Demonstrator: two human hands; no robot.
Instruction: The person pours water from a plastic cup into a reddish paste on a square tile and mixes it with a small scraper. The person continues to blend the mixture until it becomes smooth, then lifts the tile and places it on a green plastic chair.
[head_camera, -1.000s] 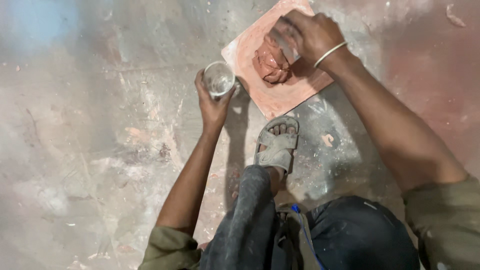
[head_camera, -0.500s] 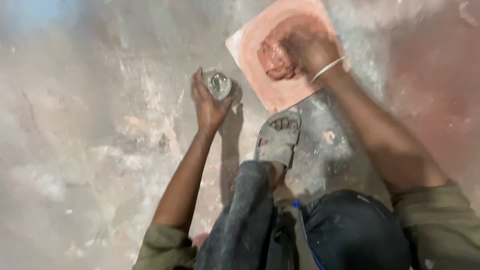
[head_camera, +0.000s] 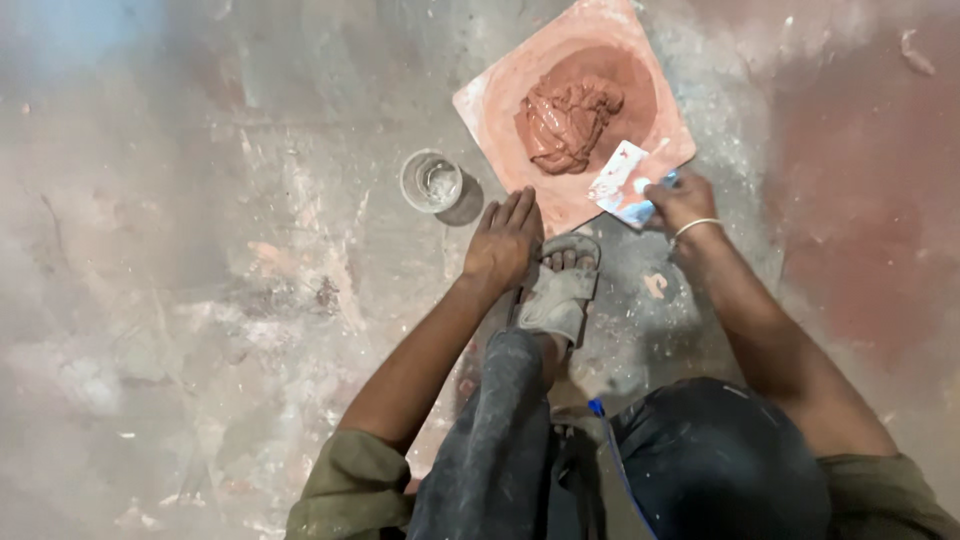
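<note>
The right hand (head_camera: 680, 200) has its fingers clamped on a thin, flat, smeared white scraper card (head_camera: 622, 182), likely light and bendy, best held by its edge. It lies beside the soft, sticky-looking lump of reddish-brown paste (head_camera: 567, 120) on the square pink board (head_camera: 490, 100). The left hand (head_camera: 506, 240) rests flat on the floor, fingers together and empty.

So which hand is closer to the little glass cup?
Left. The left hand rests on the floor just right of the cup, not touching it. The right hand is farther right, holding a flat scraper.

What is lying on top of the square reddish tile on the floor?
A lump of wet reddish-brown paste lies on the tile, in a round smeared patch. The flat scraper card in the right hand rests on its near edge. The tile surface under the paste is hidden.
</note>
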